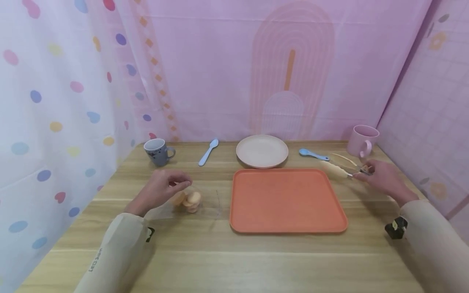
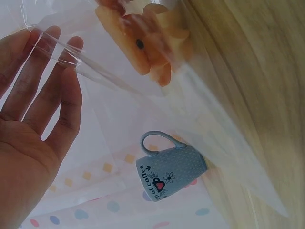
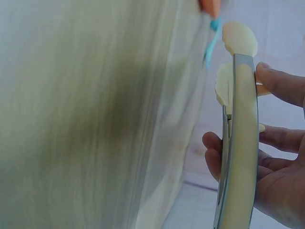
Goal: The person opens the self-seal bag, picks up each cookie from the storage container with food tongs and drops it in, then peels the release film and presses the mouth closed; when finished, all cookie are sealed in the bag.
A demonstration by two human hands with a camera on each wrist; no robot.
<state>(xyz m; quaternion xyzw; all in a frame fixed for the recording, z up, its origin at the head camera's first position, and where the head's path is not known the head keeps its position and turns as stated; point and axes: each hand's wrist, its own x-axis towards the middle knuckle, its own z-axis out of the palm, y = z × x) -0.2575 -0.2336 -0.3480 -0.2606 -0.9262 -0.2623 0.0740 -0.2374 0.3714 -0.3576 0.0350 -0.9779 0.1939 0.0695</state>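
My left hand (image 1: 161, 189) pinches the edge of a clear plastic bag (image 2: 114, 81) between thumb and fingertips. Inside the bag lie several light-brown, round food pieces (image 1: 193, 199), seen through the film in the left wrist view as an orange-brown cluster (image 2: 143, 45). On the right, my other hand (image 1: 386, 179) holds a pair of tongs with cream tips (image 1: 335, 169) above the table. The right wrist view shows its fingers around the tongs' metal-edged cream handle (image 3: 243, 143), the thumb on one side.
An orange tray (image 1: 286, 201) lies mid-table, a pale plate (image 1: 262, 151) behind it. Blue spoons (image 1: 208, 154) (image 1: 313, 154) lie either side of the plate. A grey-blue mug (image 1: 157, 152) stands back left, a pink mug (image 1: 360, 140) back right. Curtains hang behind and at both sides.
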